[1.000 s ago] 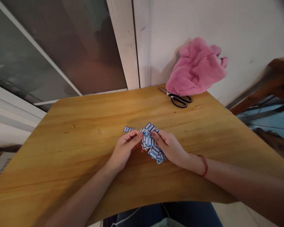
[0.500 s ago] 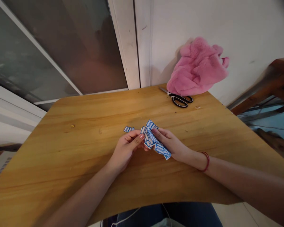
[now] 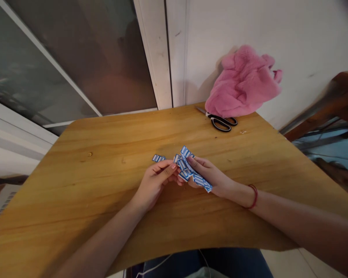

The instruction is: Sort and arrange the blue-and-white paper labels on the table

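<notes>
Several blue-and-white printed paper strips (image 3: 185, 166) are bunched together above the middle of the table. My right hand (image 3: 210, 175) is closed around the bunch, its thumb pressed on top. From the other side my left hand (image 3: 158, 179) pinches the left end of a strip between thumb and fingers. Its curled lower fingers are partly hidden behind the paper. Just beyond my left fingertips, a separate small blue-and-white strip (image 3: 158, 158) lies on the wood.
Black-handled scissors (image 3: 221, 122) lie at the back of the wooden table (image 3: 98, 193), partly under a pink fluffy cloth (image 3: 243, 85) by the wall. A small yellowish bit (image 3: 89, 154) sits at the left. A glazed sliding door (image 3: 84, 58) stands behind the table.
The bunch has shifted slightly in my right hand, and the strip ends by my left fingers sit at a different angle. Both hands keep nearly the same place.
</notes>
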Action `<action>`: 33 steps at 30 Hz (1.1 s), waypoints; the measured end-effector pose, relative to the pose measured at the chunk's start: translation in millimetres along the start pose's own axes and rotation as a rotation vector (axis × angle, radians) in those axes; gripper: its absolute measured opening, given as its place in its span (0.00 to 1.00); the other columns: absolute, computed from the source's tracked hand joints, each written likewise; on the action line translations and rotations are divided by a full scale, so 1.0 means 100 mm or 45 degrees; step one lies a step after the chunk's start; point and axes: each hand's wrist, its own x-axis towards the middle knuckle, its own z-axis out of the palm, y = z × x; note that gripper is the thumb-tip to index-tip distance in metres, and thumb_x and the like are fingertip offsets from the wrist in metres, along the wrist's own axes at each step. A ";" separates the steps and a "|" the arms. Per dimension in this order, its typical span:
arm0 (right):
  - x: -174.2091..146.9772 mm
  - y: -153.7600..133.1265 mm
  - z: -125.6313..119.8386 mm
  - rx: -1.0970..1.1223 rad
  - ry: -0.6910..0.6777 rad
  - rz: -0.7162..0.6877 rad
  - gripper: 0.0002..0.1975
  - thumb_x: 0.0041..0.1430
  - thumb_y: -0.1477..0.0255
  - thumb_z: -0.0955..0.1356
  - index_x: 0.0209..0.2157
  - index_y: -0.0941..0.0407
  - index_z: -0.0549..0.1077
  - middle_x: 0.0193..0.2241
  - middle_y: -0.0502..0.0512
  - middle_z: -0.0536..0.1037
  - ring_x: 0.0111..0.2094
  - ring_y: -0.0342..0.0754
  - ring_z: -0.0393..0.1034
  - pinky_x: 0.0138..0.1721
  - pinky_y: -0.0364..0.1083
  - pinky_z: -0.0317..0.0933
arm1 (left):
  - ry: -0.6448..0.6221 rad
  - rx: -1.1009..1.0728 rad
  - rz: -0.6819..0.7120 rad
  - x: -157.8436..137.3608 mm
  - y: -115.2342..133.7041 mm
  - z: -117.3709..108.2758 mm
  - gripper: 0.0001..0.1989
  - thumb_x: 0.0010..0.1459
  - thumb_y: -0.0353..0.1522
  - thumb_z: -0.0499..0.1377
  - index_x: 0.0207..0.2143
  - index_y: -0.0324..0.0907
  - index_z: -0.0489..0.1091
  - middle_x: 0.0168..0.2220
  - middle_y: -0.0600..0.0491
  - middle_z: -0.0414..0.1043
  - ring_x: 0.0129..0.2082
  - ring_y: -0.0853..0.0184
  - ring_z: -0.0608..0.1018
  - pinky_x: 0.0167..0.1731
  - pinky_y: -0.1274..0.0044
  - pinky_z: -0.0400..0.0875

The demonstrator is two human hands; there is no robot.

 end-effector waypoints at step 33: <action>-0.12 -0.05 0.03 -1.028 0.342 -0.446 0.18 0.63 0.61 0.57 0.24 0.56 0.60 0.21 0.48 0.62 0.22 0.40 0.55 0.23 0.40 0.51 | 0.305 0.122 0.040 -0.02 0.05 -0.02 0.09 0.53 0.36 0.59 0.25 0.40 0.66 0.24 0.57 0.68 0.21 0.75 0.68 0.21 0.84 0.61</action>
